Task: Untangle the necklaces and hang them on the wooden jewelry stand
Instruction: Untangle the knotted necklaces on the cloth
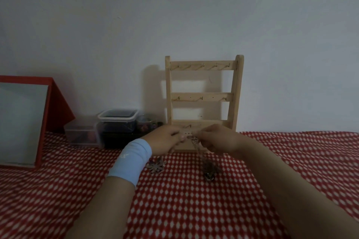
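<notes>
**Mid-untangle, nothing on the hooks yet**

I read this as the untangling step. My left hand (165, 139) and right hand (215, 138) are raised close together just in front of the lowest bar of the wooden jewelry stand (203, 93). Each one pinches the fine chain of the necklaces (197, 146) between thumb and fingertips. From the pinch the chain hangs down to a dark knotted clump (210, 169) on the red dotted surface (194, 209). A flower-shaped pendant (156, 167) lies beside my left wrist. I can't tell whether it is caught in the same knot. Every hook I can see is bare. Next I'd draw the hands apart gently to find one free strand, then lift it to a top hook.
</notes>
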A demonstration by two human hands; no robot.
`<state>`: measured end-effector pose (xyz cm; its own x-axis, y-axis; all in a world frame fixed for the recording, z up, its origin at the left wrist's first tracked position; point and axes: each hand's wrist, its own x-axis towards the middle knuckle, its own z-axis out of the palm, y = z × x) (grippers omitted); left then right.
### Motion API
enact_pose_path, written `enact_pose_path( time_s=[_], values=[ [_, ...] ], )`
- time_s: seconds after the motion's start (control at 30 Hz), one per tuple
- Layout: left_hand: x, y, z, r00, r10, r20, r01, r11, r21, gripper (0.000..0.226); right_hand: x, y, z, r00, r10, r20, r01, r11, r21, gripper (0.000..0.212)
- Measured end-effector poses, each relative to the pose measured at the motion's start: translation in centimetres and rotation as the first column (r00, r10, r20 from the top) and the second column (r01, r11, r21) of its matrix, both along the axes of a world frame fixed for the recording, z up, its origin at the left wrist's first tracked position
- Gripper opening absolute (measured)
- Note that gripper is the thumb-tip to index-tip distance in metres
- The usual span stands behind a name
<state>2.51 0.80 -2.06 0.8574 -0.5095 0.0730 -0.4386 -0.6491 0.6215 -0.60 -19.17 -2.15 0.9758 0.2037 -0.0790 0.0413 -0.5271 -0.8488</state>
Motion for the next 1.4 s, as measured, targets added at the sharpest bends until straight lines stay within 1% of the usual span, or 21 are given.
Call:
enact_pose_path(
  time_s=[0.1, 0.17, 0.27, 0.33, 0.4, 0.47, 0.53, 0.63, 0.7, 0.77, 0.83, 0.9, 0.93, 1.0, 1.07, 1.1, 1.17, 1.23, 1.27, 1.3, 1.4],
  values=[
    [0.0, 0.3, 0.2, 1.0, 0.013, -0.007, -0.013, 0.998, -0.06, 0.031, 0.3, -0.2, -0.4, 0.995, 0.067, -0.07, -0.046, 0.963, 0.264, 0.037],
    [0.2, 0.6, 0.2, 0.999, 0.032, -0.006, -0.032, 0.993, -0.117, 0.03, 0.3, -0.3, -0.6, 0.99, 0.128, -0.055, -0.103, 0.938, 0.331, 0.034],
    [0.2, 0.8, 0.1, 0.998, 0.054, 0.011, -0.053, 0.99, -0.13, 0.019, 0.1, -0.4, -0.7, 0.986, 0.168, 0.013, -0.164, 0.945, 0.283, 0.032],
    [0.3, 0.3, 0.1, 0.997, 0.046, -0.055, -0.057, 0.974, -0.219, 0.016, 0.1, -0.3, -0.8, 0.989, 0.142, 0.052, -0.15, 0.957, 0.248, 0.027],
    [0.1, -0.1, 0.1, 0.991, -0.016, -0.133, -0.03, 0.941, -0.336, 0.014, 0.2, -0.2, -0.8, 0.991, 0.116, 0.071, -0.13, 0.959, 0.251, 0.024],
    [0.2, -0.2, -0.1, 0.994, -0.038, -0.103, 0.0, 0.939, -0.344, 0.013, 0.4, -0.3, -0.8, 0.993, 0.092, 0.072, -0.107, 0.96, 0.257, 0.025],
    [0.1, -0.2, -0.3, 0.997, -0.015, -0.08, -0.012, 0.943, -0.333, 0.011, 0.4, -0.2, -0.7, 0.996, 0.041, 0.08, -0.059, 0.97, 0.236, 0.029],
    [0.2, -0.1, -0.4, 0.994, 0.004, -0.106, -0.04, 0.939, -0.342, 0.011, 0.5, 0.3, -0.6, 0.989, -0.073, 0.13, 0.051, 0.985, 0.164, 0.036],
    [0.2, 0.1, -0.6, 0.986, -0.018, -0.165, -0.042, 0.935, -0.352, 0.014, 0.7, 0.7, -0.7, 0.969, -0.133, 0.208, 0.114, 0.988, 0.102, 0.03],
    [0.3, 0.2, -0.8, 0.967, -0.022, -0.253, -0.08, 0.919, -0.386, 0.016, 1.0, 0.9, -0.8, 0.925, -0.2, 0.322, 0.184, 0.98, 0.078, 0.02],
    [0.2, 0.1, -0.9, 0.941, -0.018, -0.339, -0.138, 0.892, -0.43, 0.02, 0.9, 0.7, -0.5, 0.893, -0.246, 0.377, 0.252, 0.967, 0.032, 0.026],
    [0.1, -0.2, -0.7, 0.932, -0.022, -0.361, -0.154, 0.878, -0.452, 0.022, 0.6, 0.7, -0.1, 0.927, -0.204, 0.316, 0.218, 0.976, -0.012, 0.035],
    [0.0, -0.3, -0.6, 0.937, -0.021, -0.348, -0.148, 0.881, -0.45, 0.021, 0.4, 0.8, 0.0, 0.946, -0.17, 0.275, 0.18, 0.984, -0.011, 0.035],
    [-0.1, -0.2, -0.4, 0.949, -0.017, -0.314, -0.13, 0.888, -0.442, 0.015, 0.2, 0.9, 0.0, 0.967, -0.139, 0.215, 0.13, 0.99, 0.055, 0.028],
    [-0.1, 0.0, -0.3, 0.955, -0.029, -0.297, -0.107, 0.896, -0.432, 0.007, 0.3, 0.7, -0.1, 0.975, -0.138, 0.172, 0.11, 0.981, 0.163, 0.018],
    [-0.2, 0.1, -0.2, 0.955, -0.039, -0.295, -0.095, 0.9, -0.424, 0.006, 0.4, 0.6, -0.2, 0.978, -0.136, 0.157, 0.106, 0.977, 0.186, 0.015],
    [-0.3, 0.3, 0.2, 0.956, -0.049, -0.288, -0.077, 0.909, -0.411, 0.006, 0.6, 0.5, -0.3, 0.987, -0.117, 0.113, 0.091, 0.973, 0.212, 0.016],
    [-0.2, 0.2, 0.5, 0.965, -0.016, -0.261, -0.092, 0.913, -0.396, 0.006, 0.6, 0.5, -0.4, 0.995, -0.082, 0.052, 0.066, 0.964, 0.258, 0.021],
    [-0.2, 0.2, 0.6, 0.967, 0.007, -0.253, -0.11, 0.913, -0.394, 0.006, 0.5, 0.5, -0.4, 0.998, -0.062, 0.034, 0.052, 0.969, 0.242, 0.022],
    [-0.1, 0.1, 0.6, 0.966, 0.023, -0.258, -0.127, 0.909, -0.397, 0.006, 0.4, 0.5, -0.4, 0.999, -0.036, 0.031, 0.03, 0.984, 0.176, 0.023],
    [0.2, 0.1, 0.3, 0.954, 0.033, -0.298, -0.164, 0.889, -0.427, 0.012, 0.1, 0.5, -0.2, 0.998, 0.064, 0.016, -0.063, 0.995, -0.075, 0.016]
  ],
)
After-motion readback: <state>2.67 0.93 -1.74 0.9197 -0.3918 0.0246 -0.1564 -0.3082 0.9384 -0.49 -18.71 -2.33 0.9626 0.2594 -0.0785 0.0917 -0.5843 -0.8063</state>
